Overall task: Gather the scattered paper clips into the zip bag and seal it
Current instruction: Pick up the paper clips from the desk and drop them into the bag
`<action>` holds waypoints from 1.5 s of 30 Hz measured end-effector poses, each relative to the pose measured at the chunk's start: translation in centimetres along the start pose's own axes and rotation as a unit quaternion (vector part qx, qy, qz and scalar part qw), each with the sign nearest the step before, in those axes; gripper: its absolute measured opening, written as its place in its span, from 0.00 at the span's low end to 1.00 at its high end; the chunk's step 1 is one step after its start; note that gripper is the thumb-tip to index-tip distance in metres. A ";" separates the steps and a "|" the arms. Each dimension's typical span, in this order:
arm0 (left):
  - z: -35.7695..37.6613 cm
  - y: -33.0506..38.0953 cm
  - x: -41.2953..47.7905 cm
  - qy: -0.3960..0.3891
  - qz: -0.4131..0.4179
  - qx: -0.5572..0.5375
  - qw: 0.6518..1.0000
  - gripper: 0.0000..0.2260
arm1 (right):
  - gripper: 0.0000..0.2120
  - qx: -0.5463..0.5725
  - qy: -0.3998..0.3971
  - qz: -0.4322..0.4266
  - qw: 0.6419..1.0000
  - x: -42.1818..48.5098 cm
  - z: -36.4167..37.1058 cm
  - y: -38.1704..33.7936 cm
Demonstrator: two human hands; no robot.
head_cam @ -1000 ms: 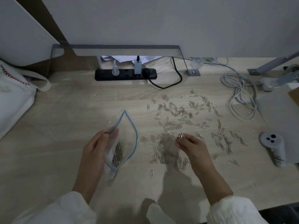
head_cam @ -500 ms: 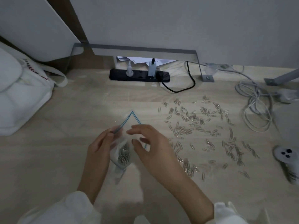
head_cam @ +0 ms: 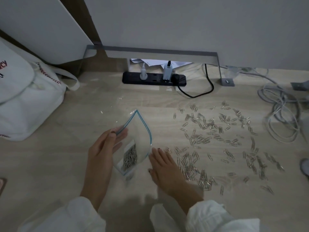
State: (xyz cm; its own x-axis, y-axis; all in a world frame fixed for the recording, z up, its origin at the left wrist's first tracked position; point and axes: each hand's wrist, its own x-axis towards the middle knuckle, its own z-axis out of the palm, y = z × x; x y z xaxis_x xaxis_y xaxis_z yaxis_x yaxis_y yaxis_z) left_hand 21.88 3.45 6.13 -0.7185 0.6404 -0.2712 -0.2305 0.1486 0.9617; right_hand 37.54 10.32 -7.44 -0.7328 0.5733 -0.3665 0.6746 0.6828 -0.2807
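A clear zip bag (head_cam: 140, 131) with a blue zip line stands with its mouth gaping wide, and a clump of silver clips (head_cam: 130, 158) lies in its bottom. My left hand (head_cam: 103, 148) pinches the left lip of the bag's mouth between thumb and fingers. My right hand (head_cam: 164, 166) lies just right of the bag with fingers straight, palm down near the table and holding nothing. Several loose paper clips (head_cam: 217, 143) are scattered over the wooden table (head_cam: 58, 164) to the right of both hands.
A white tote bag (head_cam: 25, 101) sits at the left edge. A black power strip (head_cam: 153, 78) with plugs lies at the back under a metal bracket (head_cam: 150, 52). Grey coiled cables (head_cam: 280, 114) lie at the far right.
My right hand came from the clip pile to the bag's mouth, then drew back down to the right of the bag. The left hand kept hold of the bag.
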 end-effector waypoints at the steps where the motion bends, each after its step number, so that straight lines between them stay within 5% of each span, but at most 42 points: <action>1: 0.1 0.2 0.2 -0.003 0.002 -0.003 1.000 0.13 | 0.26 -0.015 -0.006 0.010 1.000 -0.4 0.2 0.4; 5: 1.5 0.6 1.4 -0.026 0.003 -0.015 1.000 0.12 | 0.28 -0.017 -0.024 0.102 0.994 -2.5 -0.1 3.8; 10: 3.6 0.2 2.3 -0.070 -0.015 0.006 0.997 0.12 | 0.24 0.014 0.129 0.152 0.980 -5.8 -0.5 6.9; 14: 5.2 -0.6 2.5 -0.120 -0.022 0.053 0.991 0.12 | 0.21 0.064 0.174 0.335 0.924 -9.0 -1.1 8.1; 17: 6.4 -1.2 2.2 -0.146 -0.030 0.066 0.987 0.12 | 0.28 0.206 0.129 0.479 0.844 -10.2 -0.9 8.0; 20: 7.1 -1.8 1.6 -0.152 -0.042 0.064 0.985 0.12 | 0.37 0.221 0.131 0.475 0.842 -9.3 0.4 7.2; 24: 7.3 -2.3 0.9 -0.134 -0.056 0.054 0.988 0.12 | 0.31 0.304 0.168 0.460 0.817 -6.7 -0.3 5.2; 33: 6.9 -1.9 -0.1 -0.091 -0.063 0.043 0.993 0.12 | 0.10 0.263 0.119 0.385 0.876 -4.2 -0.9 4.2; 45: 6.6 -2.0 -0.6 -0.075 -0.063 0.054 0.994 0.13 | 0.12 0.136 0.013 0.295 0.946 -3.9 -2.8 5.5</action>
State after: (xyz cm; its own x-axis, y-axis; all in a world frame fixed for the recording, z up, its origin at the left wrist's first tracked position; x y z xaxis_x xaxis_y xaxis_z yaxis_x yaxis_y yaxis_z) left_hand 27.14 7.77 4.66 -0.5809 0.7156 -0.3878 -0.2341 0.3095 0.9216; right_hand 43.91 13.13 -5.06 -0.2204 0.8316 -0.5098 0.9624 0.1003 -0.2524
